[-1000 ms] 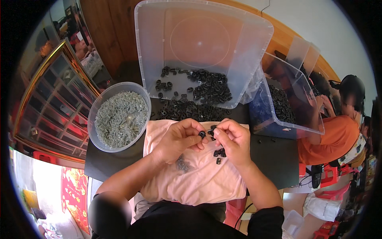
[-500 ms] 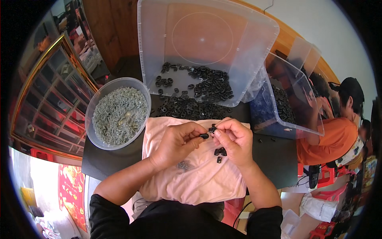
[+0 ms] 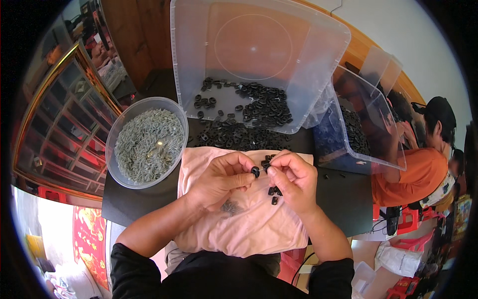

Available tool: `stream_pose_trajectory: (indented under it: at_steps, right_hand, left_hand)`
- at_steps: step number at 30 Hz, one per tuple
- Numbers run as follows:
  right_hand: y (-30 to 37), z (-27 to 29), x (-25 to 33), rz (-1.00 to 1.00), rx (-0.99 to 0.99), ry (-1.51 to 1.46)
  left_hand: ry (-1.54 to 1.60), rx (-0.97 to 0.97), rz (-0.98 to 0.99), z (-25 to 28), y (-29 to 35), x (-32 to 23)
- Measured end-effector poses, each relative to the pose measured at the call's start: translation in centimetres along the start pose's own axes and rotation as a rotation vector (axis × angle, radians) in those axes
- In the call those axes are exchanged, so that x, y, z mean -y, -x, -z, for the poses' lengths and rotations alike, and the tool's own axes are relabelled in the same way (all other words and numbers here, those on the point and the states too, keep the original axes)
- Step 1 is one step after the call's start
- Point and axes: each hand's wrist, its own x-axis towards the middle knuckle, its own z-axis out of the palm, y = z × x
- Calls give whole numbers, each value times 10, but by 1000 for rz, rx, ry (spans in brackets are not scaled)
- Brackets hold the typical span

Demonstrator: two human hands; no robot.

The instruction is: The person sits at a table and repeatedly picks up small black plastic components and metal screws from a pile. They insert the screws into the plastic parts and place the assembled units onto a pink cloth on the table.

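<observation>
My left hand (image 3: 224, 180) pinches a small black oval plastic part (image 3: 255, 172) between thumb and fingertips. Close on its right, my right hand (image 3: 293, 178) is closed in a pinch on a thin, light metal-looking piece (image 3: 265, 169), whose exact kind is too small to tell. The two pinches almost meet above a pale pink cloth (image 3: 239, 234) spread over the table edge and my lap. Several small black plastic pieces (image 3: 274, 200) lie on the cloth beside and partly behind the right hand's fingers.
A round clear tub (image 3: 110, 162) of small grey pieces stands left. Ahead, a large translucent bin (image 3: 259, 45) lies on its side, black parts (image 3: 239, 135) spilling onto the dark table (image 3: 343, 209). Right are another clear bin (image 3: 398, 160) and a person in orange (image 3: 418, 172).
My left hand has turned the black part so its holed face shows. The right fingers have shifted slightly, and the thin piece now points at that part.
</observation>
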Motion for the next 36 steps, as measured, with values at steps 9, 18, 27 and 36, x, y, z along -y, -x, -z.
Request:
stream_pose_trajectory:
  at_steps: [9, 18, 27, 36]
  right_hand:
    - [4, -5, 6, 64, -57, 115]
    - [1, -4, 5, 151, -50, 223]
    - [2, -4, 2, 97, -65, 187]
    - [3, -5, 0, 22, -23, 209]
  left_hand:
    - [68, 6, 35, -1, 1, 0]
    - [60, -12, 28, -1, 0, 0]
    - [11, -26, 3, -2, 1, 0]
    - [-24, -41, 14, -5, 1, 2]
